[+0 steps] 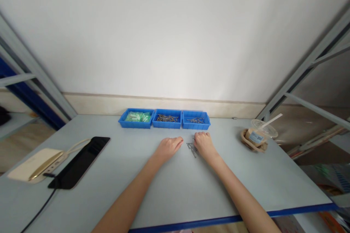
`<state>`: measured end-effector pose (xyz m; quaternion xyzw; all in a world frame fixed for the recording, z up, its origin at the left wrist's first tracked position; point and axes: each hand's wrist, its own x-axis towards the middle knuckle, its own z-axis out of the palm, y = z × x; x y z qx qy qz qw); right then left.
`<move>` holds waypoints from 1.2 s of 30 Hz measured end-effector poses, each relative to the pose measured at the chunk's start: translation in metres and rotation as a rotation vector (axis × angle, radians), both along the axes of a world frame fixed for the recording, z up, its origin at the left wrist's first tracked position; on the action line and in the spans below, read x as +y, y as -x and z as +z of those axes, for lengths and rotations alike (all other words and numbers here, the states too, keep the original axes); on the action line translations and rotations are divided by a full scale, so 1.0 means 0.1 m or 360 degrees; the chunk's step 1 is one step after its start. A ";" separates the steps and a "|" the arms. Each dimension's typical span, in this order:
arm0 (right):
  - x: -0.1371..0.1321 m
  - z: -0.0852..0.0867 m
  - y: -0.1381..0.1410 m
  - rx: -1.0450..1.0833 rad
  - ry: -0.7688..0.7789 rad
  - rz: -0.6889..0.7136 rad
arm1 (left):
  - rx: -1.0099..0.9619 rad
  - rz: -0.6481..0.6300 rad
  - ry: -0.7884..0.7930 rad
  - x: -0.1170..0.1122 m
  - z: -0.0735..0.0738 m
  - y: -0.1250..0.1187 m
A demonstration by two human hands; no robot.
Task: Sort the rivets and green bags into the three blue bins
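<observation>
A small loose pile of thin metal screws or nails (191, 148) lies on the grey table between my hands. My left hand (168, 146) rests just left of the pile, its fingers closed together; anything inside them is hidden. Curled at the right side of the pile is my right hand (203, 143), fingers closed and partly over it, so what they grip does not show. Behind stand three blue trays in a row: the left tray (136, 125) holds a green-and-white plastic packet, the middle tray (166, 125) many metal pieces, and the right tray (196, 126) fewer.
On the left lie a dark tablet or phone (82, 162) and a cream device (35, 164) with cables. At the right, a lidded cup (258, 134) with a straw sits in a cardboard holder (246, 142). Metal frame posts flank the table, and a white wall rises behind.
</observation>
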<state>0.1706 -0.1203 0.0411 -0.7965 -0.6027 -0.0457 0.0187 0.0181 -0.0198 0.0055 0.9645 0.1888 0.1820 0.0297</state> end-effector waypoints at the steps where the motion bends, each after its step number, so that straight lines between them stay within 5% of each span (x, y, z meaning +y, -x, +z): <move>1: 0.00 0.01 0.01 0.0104 -0.0046 0.0063 | -0.0030 -0.0004 -0.0010 0.01 -0.02 0.00; 6: -0.01 0.06 0.08 0.0719 -0.0223 0.0374 | -0.0149 -0.0112 -0.0087 0.04 -0.09 0.00; 18: 0.04 -0.11 -0.05 0.1503 -0.0548 0.0275 | -0.0153 -0.0131 -0.0126 0.07 -0.13 0.00; 26: -0.03 -0.03 0.03 0.0773 -0.0560 0.0340 | -0.0088 -0.0052 -0.0032 0.03 -0.05 0.01; 36: -0.06 -0.03 0.07 0.0836 -0.0504 0.0406 | -0.0084 -0.0062 -0.0082 0.04 -0.03 0.01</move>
